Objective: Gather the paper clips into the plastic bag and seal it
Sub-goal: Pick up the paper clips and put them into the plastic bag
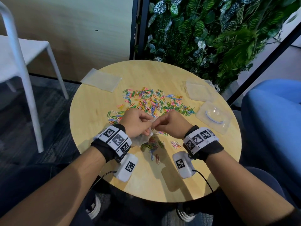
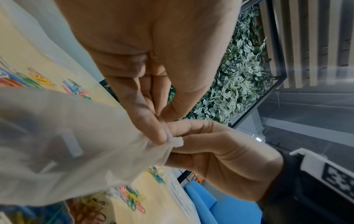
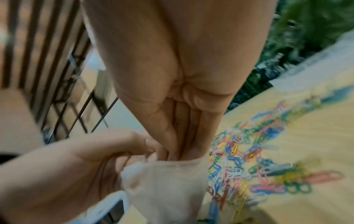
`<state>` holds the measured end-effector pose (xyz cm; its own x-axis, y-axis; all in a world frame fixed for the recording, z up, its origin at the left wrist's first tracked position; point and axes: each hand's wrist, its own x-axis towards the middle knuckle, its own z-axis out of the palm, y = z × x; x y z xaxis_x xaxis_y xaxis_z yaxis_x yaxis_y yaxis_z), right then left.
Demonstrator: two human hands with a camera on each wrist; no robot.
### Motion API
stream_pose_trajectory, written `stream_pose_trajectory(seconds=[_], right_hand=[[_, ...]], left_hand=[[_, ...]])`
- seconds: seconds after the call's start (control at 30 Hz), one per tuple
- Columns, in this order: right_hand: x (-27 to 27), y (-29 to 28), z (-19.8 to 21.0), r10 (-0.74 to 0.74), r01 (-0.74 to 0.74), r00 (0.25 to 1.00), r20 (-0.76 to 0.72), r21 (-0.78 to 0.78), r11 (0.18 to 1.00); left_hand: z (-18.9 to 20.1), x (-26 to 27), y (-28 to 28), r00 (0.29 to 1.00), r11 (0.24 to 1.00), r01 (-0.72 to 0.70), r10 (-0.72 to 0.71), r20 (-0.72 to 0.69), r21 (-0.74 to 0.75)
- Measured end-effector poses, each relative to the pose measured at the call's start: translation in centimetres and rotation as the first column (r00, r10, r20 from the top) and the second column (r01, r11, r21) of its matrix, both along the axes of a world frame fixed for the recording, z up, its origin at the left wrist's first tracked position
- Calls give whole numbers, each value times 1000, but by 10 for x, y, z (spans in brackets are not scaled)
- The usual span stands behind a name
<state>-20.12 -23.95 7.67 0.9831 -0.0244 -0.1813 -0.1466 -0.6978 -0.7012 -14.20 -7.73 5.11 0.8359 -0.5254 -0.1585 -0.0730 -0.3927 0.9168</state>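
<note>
Both hands pinch mouth of the thin clear plastic bag (image 1: 143, 138), held low over the round wooden surface (image 1: 187, 181): left hand (image 1: 138, 123) & right hand (image 1: 173, 123) grips clamped on opposite lips. Scattered coloured paper clips (image 1: 153, 101) lie mostly beyond bag, right hand nearer.

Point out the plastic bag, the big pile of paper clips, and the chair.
plastic bag (image 2: 67, 144), left wrist view, on its translucent side below the pinched top.
paper clips (image 1: 154, 101), head view, middle of the scattered pile.
chair (image 1: 21, 48), head view, on its white seat.
</note>
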Motion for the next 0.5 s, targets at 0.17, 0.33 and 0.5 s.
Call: stream_pose_trajectory(seconds=[0.17,0.33,0.5], right_hand=[[-8,-30,-13,-338,333,941,-15,-136,933],[-25,-30,-39,-293,-20,839,-459,-563,826],[3,-20,-58,-329,145,888,-321,-482,864]], left_hand=[[-1,5,6,998,998,-54,53,31,28],[-1,10,5,997,997,-70,70,33,21],[-3,8,4,999,998,-51,51,13,20]])
